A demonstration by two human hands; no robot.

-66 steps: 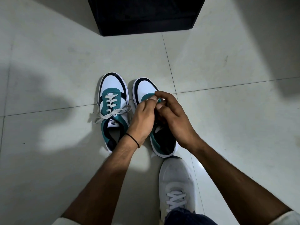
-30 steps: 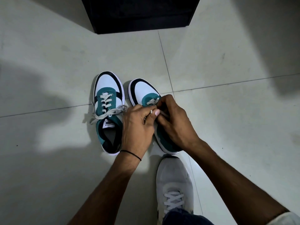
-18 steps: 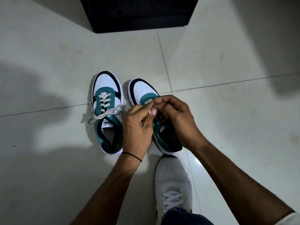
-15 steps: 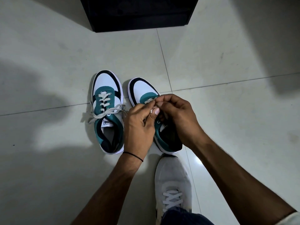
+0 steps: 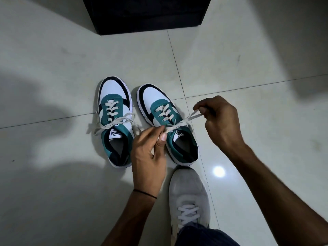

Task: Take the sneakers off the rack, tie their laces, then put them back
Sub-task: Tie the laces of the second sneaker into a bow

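Hands work a lace on the pale tiled floor [image 5: 53,68]. Cut off at twelve o'clock, a dark cabinet-like object [image 5: 145,13] shows only its base; whether it is the rack cannot be told. The left hand [image 5: 150,157] hides the gap between the two sneakers and pinches one lace loop at the knot. The right hand [image 5: 220,121], at three o'clock of the pair, pinches the other loop [image 5: 193,115] taut. The right sneaker [image 5: 168,125], teal, white and black, sits beside the left sneaker [image 5: 114,121], whose cream bow lies tied. At six o'clock the wearer's grey shoe [image 5: 188,196] is partly cropped.
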